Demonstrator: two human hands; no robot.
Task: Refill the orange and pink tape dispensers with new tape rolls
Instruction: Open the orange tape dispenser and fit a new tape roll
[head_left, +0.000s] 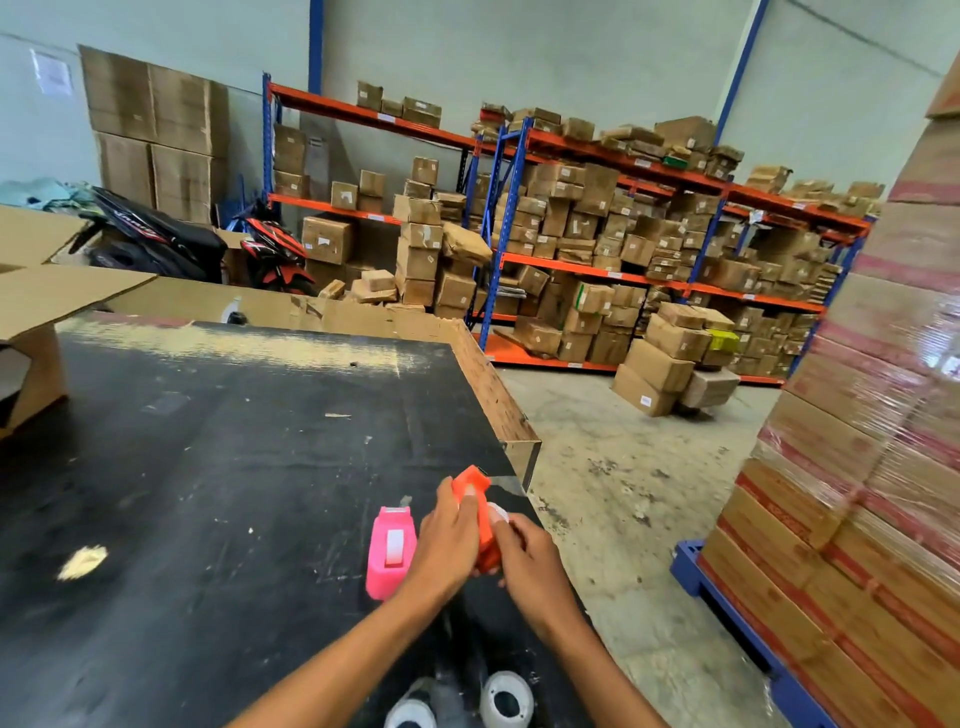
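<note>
- The bench (218, 467) is carrying everything: a broad black sheet, scuffed and flecked with pale scratches, worn down to bare wood along its far edge, with a raw chipboard side showing on the right.
- The pink tape dispenser (390, 552) is sitting flat on the bench just left of the left-hand fingers; it is a smooth, rounded, glossy plastic shell with a pale strip running down its middle slot and a small cutter at its far end.
- The orange tape dispenser (477, 512) is being held up near the bench's right edge; it is bright, matte, blocky plastic, and a white round piece is showing at its right side.
- The left hand (448, 540) is wrapping its fingers around the orange dispenser's left side.
- The right hand (530, 558) is pressing in from the right, its fingers curling closed against the dispenser's near end.
- Two tape rolls (506, 699), pale with dark hollow cores, are lying on the bench well below both hands.
</note>
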